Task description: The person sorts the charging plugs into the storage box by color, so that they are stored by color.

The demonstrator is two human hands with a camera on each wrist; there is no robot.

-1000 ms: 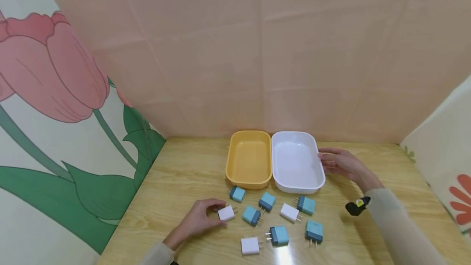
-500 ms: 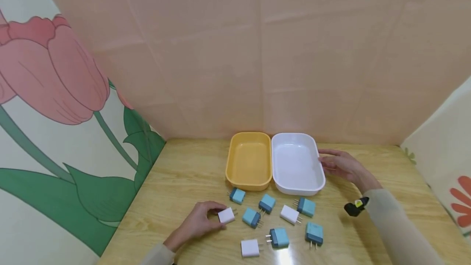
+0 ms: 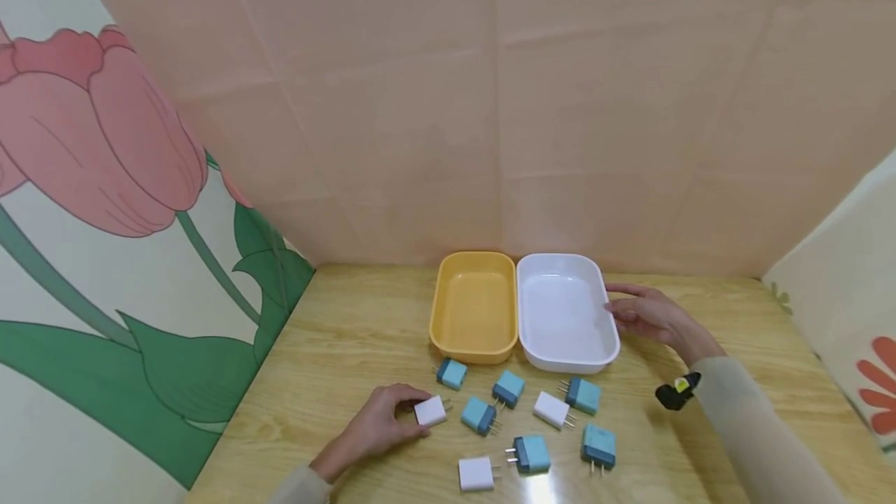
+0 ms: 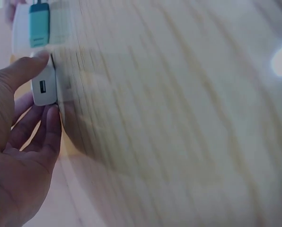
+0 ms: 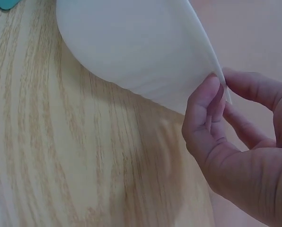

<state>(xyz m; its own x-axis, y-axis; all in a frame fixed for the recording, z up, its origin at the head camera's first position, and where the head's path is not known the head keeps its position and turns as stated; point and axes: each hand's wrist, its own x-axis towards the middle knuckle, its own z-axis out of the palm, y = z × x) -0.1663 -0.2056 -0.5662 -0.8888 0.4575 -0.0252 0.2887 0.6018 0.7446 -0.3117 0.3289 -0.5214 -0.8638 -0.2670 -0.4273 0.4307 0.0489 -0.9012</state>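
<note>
My left hand pinches a white USB charger at the left of the scattered plugs. In the left wrist view the charger sits between thumb and fingers, its USB port facing the camera and its base on or close to the table. The right hand is at the right side of a white tray. Seen from the right wrist, that tray's rim is held between the fingertips. Several blue chargers and two more white chargers, one nearer and one farther, lie on the table.
A yellow tray stands against the white one's left side, near the back edge of the wooden table. Behind rises a pinkish cloth wall. A flower-printed panel borders the left, another the right.
</note>
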